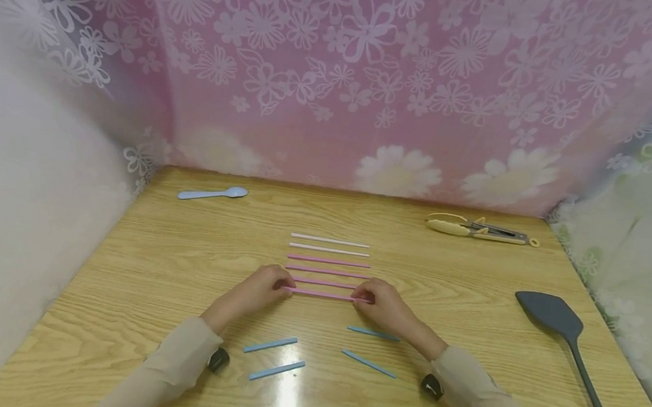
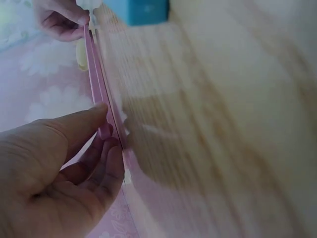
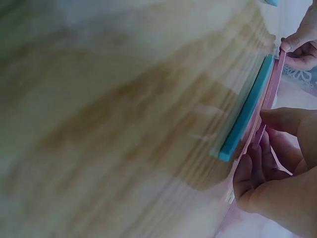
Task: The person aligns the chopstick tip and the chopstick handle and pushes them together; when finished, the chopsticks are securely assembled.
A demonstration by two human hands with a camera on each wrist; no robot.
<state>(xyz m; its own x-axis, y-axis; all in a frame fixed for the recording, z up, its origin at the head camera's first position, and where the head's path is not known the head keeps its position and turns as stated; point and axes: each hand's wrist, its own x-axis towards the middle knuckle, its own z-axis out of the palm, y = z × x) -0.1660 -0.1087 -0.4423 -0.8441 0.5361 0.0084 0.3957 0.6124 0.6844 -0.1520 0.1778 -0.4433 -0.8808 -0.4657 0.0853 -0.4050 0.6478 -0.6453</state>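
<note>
My left hand (image 1: 266, 289) pinches the left end of the nearest pink stick (image 1: 322, 294) between thumb and fingers. At the other end of that same stick, my right hand (image 1: 384, 305) pinches it likewise. In the left wrist view the slim, square-edged stick (image 2: 94, 69) runs from one hand to the other, close to the tabletop. Several more pink sticks (image 1: 327, 271) lie just beyond, roughly parallel. Past those are two white sticks (image 1: 329, 239). Shorter blue sticks lie nearer me: two at left, including one (image 1: 270, 345), and two at right, including one (image 1: 368, 363).
On the wooden table (image 1: 145, 266), a light blue spoon (image 1: 213, 193) lies at the back left. Yellow-tipped tongs (image 1: 480, 229) rest at the back right. A dark spatula (image 1: 553, 314) lies along the right side. Flowered cloth (image 1: 322, 102) hangs behind the table.
</note>
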